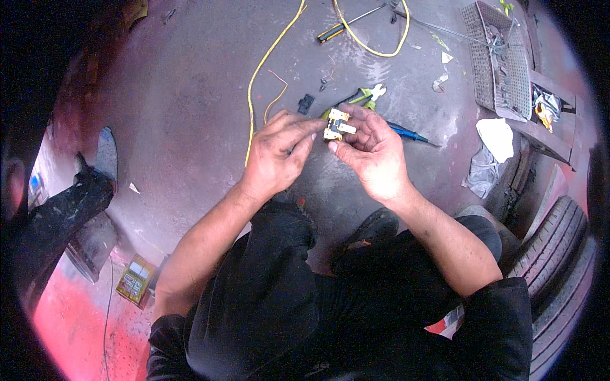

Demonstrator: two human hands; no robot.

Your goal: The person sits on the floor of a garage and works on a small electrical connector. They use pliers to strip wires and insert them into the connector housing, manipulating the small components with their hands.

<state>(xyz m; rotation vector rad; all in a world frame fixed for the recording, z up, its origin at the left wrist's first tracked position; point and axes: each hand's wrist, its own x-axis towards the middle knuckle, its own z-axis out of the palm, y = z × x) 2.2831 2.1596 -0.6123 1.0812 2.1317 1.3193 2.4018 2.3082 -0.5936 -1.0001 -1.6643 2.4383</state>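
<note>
In front of me my right hand point(378, 152) pinches a small cream and black electrical part point(339, 125), with a pale prong-like piece sticking out of it. My left hand point(279, 149) comes in from the other side, its fingers drawn together and the forefinger's tip against the part's left edge. Whether those fingers hold something small is hidden. Just beyond the hands lie green-handled cutting pliers point(373, 95) and a small black plastic piece point(306, 103). A blue screwdriver point(410, 133) reaches out from behind my right hand.
Yellow cable point(253, 82), a thin orange wire point(279, 95) and a yellow-black screwdriver point(333, 32) lie on the floor. At right are a mesh basket point(480, 63), white cloth point(495, 140) and tyres point(549, 244). Another person's leg point(63, 209) and a small box point(135, 280) are at left.
</note>
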